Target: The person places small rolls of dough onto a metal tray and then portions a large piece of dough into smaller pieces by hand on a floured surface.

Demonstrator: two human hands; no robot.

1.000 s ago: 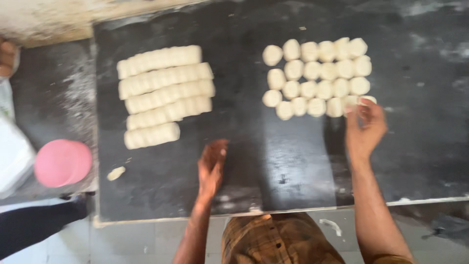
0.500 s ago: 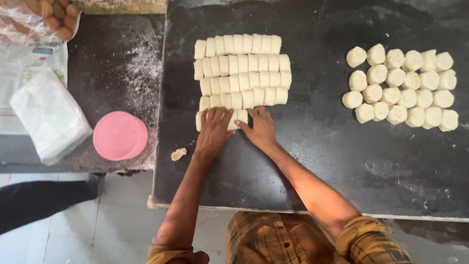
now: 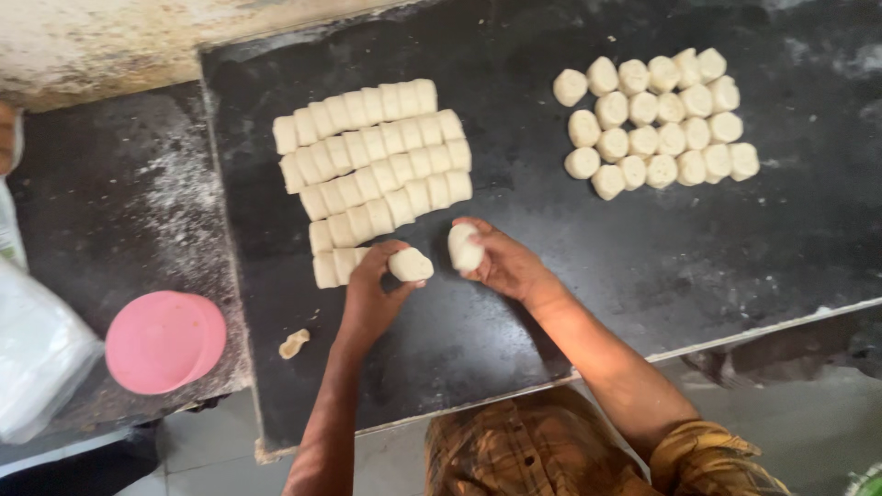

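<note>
Compared to half a second back, both hands have come off the bottom row of the cut dough and each one now has its own piece. Before, they were pressed flat side by side on that row.

Going left to right: the round pink plastic lid (image 3: 163, 341) sits on the floury dark ledge, with a small scrap of dough (image 3: 294, 343) near it on the black stone worktop (image 3: 514, 321). Then the block of pale rectangular dough strips (image 3: 372, 161), in neat rows. Just below it, the left hand (image 3: 375, 289) reaches up, fingers curled round a pale dough lump (image 3: 410, 264). Right next to it, the right hand (image 3: 503, 264) is cupped round a second dough piece (image 3: 464, 247), wrist bent inward. The hands are near each other but not touching. The cluster of rounded dough balls (image 3: 654, 124) sits well apart at far right.
</note>
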